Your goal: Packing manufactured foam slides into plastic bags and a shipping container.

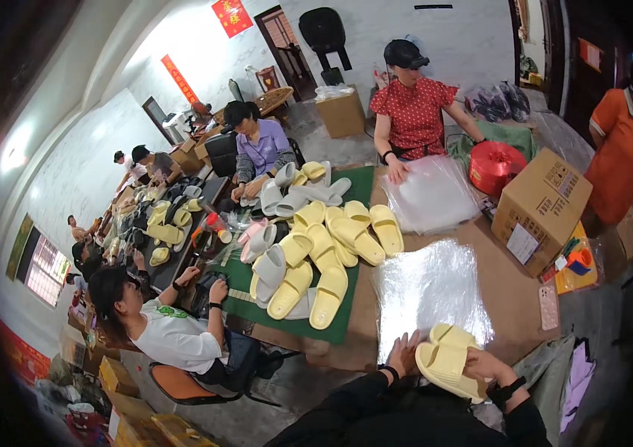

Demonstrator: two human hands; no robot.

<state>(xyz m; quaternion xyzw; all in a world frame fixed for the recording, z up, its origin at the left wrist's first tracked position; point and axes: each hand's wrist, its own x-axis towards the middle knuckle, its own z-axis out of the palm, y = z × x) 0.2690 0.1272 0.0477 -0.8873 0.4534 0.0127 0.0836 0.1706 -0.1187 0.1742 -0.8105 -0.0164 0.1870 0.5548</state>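
Note:
In my right hand (486, 366) is a pair of pale yellow slide slippers (444, 359), laid together, at the near edge of the table. My fingers close on their right side, with the fingertips partly hidden. My left hand (404, 353) is beside the slippers' left edge, fingers stretched out over the near end of a stack of shiny see-through plastic bags (432, 287); whether it touches the slippers I cannot tell. To the left, a heap of yellow slippers (328, 279) and grey slippers (270, 268) covers a green mat (357, 298).
Across the table a person in red (415, 112) rests a hand on more plastic bags (432, 197). Red twine (497, 165), a cardboard box (540, 212) and a pink phone (548, 307) lie to the right. A seated person in white (182, 339) works at the left.

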